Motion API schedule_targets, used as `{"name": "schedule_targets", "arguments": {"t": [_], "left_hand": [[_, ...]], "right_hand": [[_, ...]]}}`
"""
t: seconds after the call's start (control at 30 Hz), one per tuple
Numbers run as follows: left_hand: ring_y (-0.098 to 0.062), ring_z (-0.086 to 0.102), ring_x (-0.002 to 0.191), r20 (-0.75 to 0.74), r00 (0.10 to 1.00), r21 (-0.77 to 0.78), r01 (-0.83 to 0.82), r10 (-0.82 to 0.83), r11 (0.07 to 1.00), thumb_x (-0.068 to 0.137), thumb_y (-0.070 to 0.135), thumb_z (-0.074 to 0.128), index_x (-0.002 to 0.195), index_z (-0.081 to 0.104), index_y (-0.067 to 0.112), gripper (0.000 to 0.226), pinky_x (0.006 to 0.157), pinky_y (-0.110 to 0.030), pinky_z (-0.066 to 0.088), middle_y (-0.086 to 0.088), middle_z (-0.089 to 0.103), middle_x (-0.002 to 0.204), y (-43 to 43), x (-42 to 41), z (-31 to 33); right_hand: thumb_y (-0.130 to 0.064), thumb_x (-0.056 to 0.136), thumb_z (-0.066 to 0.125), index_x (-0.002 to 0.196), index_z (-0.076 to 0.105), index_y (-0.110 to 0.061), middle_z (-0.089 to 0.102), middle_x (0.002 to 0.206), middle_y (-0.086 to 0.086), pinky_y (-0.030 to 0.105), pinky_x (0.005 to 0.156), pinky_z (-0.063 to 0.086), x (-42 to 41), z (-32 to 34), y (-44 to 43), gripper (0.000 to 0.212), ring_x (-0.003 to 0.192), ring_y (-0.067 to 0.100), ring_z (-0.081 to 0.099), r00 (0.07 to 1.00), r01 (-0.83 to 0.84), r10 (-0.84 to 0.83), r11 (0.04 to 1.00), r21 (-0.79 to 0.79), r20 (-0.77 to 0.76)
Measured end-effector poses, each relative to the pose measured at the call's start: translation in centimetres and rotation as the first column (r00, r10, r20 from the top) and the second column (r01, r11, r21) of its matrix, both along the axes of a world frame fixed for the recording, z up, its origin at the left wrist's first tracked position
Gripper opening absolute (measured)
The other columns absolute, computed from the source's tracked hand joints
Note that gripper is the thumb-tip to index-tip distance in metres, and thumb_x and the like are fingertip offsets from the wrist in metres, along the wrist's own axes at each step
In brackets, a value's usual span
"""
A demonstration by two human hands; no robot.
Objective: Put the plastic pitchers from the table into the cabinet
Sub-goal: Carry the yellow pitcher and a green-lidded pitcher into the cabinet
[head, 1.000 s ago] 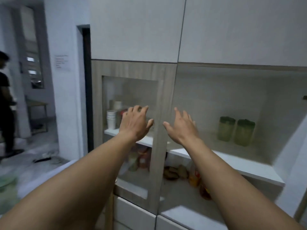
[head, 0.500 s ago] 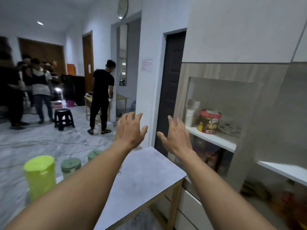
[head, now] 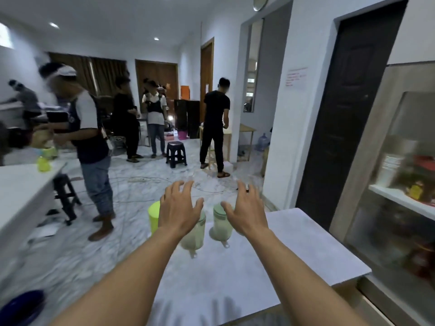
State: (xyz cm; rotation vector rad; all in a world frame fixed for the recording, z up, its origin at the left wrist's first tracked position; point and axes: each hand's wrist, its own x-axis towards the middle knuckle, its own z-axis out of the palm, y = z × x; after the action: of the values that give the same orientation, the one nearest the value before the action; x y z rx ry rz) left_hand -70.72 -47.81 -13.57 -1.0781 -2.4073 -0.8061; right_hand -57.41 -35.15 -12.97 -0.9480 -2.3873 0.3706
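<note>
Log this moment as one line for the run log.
phase: reaching | left hand: open, empty, above pale green pitcher | right hand: open, empty, above second pale green pitcher | lime pitcher: on table, untouched

Desk: pale grey, faintly mottled top, light wood edge. Left jug: bright lime. Middle jug: pale translucent green. Right jug: pale green body, darker sage lid. Floor: white marble with grey veins. Door: dark brown. Cabinet: grey-beige woodgrain frame. Stool: black. Walls: white.
</note>
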Motion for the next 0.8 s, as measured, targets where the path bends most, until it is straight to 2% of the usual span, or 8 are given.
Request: {"name": "schedule_targets", "arguments": {"t": [0.13,0.23,0.37,0.57,0.67,0.8], "left_hand": [[-0.026,0.04,0.126,0.077,0.993,-0.013,-0.083,0.084,0.996,0.088,0.05,0.052,0.141,0.042,0.024,0.06,0.097,-0.043,0.04,-0.003,0.046,0.135,-1.2,-3.9,-2.6],[-0.029,0.042,0.125,0.216,0.969,-0.025,-0.117,0.119,0.993,0.085,0.046,0.058,0.142,0.038,0.024,0.064,0.098,-0.043,0.041,-0.004,0.042,0.138,-0.7,-6.5,-5.2],[-0.031,0.039,0.131,0.445,0.874,-0.016,-0.21,0.195,0.978,0.082,0.039,0.065,0.147,0.029,0.019,0.076,0.103,-0.042,0.039,-0.009,0.033,0.146,0.4,-10.4,-9.8],[-0.029,0.048,0.122,0.65,0.704,0.023,-0.396,0.287,0.918,0.076,0.051,0.069,0.132,0.042,0.021,0.069,0.095,-0.042,0.044,-0.006,0.043,0.134,3.3,-14.5,-16.6],[-0.027,0.051,0.116,0.75,0.592,0.059,-0.503,0.294,0.862,0.074,0.052,0.072,0.127,0.045,0.019,0.067,0.093,-0.039,0.045,-0.005,0.049,0.127,4.6,-15.6,-19.1],[-0.027,0.058,0.106,0.855,0.463,0.09,-0.576,0.233,0.813,0.07,0.051,0.077,0.114,0.047,0.022,0.06,0.093,-0.044,0.047,-0.001,0.059,0.113,6.1,-17.1,-21.9]], "right_hand": [[-0.049,0.094,0.055,0.154,0.02,-0.019,0.025,0.158,0.017,0.05,0.114,0.029,-5.3,-3.3,0.1,0.076,0.148,0.033,0.019,0.996,-0.081,0.083,0.994,-0.076,0.016],[-0.046,0.095,0.054,0.154,0.023,-0.018,0.027,0.157,0.014,0.047,0.115,0.029,-9.2,-6.1,0.9,0.072,0.148,0.031,0.02,0.992,-0.127,0.128,0.983,-0.135,0.0],[-0.036,0.093,0.06,0.145,0.039,-0.012,0.044,0.145,0.012,0.045,0.109,0.037,-13.8,-10.7,2.5,0.061,0.137,0.031,0.038,0.987,-0.159,0.15,0.968,-0.195,-0.062],[-0.037,0.092,0.063,0.138,0.042,-0.013,0.047,0.137,0.012,0.042,0.097,0.045,-18.6,-18.5,5.8,0.057,0.125,0.032,0.048,0.991,-0.131,0.125,0.909,-0.396,-0.04],[-0.038,0.087,0.067,0.132,0.042,-0.017,0.053,0.128,0.009,0.043,0.089,0.05,-20.2,-21.7,6.5,0.056,0.119,0.031,0.053,0.995,-0.096,0.072,0.831,-0.548,-0.066],[-0.032,0.082,0.076,0.12,0.045,-0.021,0.059,0.108,-0.001,0.034,0.08,0.045,-22.4,-24.8,7.4,0.05,0.104,0.026,0.061,0.988,-0.051,-0.079,0.633,-0.772,-0.13]]}}
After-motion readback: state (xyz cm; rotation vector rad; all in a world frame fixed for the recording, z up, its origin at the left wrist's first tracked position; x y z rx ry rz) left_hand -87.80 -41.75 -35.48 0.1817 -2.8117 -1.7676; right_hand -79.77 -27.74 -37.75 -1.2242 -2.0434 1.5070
